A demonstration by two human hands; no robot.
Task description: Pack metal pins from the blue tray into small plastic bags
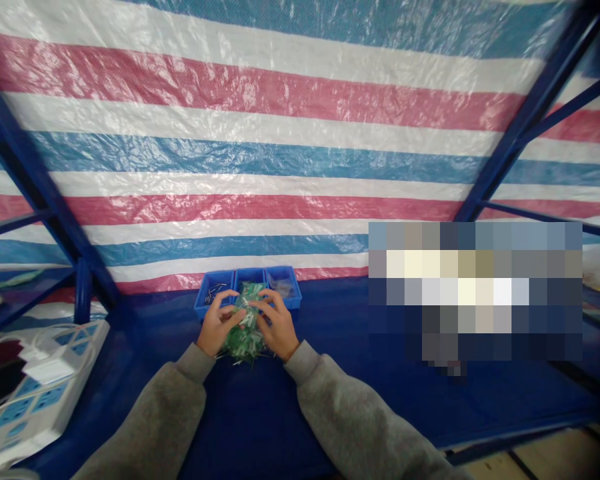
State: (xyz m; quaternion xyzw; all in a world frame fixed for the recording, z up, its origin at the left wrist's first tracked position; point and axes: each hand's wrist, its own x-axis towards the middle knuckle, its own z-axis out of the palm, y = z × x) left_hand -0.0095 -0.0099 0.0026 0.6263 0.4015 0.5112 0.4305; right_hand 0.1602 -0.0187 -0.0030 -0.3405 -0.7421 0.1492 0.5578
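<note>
The left hand point(219, 324) and right hand point(278, 325) curl half-closed on a large heap of green parts point(245, 343), any grip hard to tell, while few metal pins point(215, 294) lie in the blue divided tray point(209, 305) at 12 o'clock.

The tarpaulin point(260, 160) is glossy woven plastic, the bins point(215, 305) smooth plastic, the sleeves point(350, 413) matt cloth.
</note>
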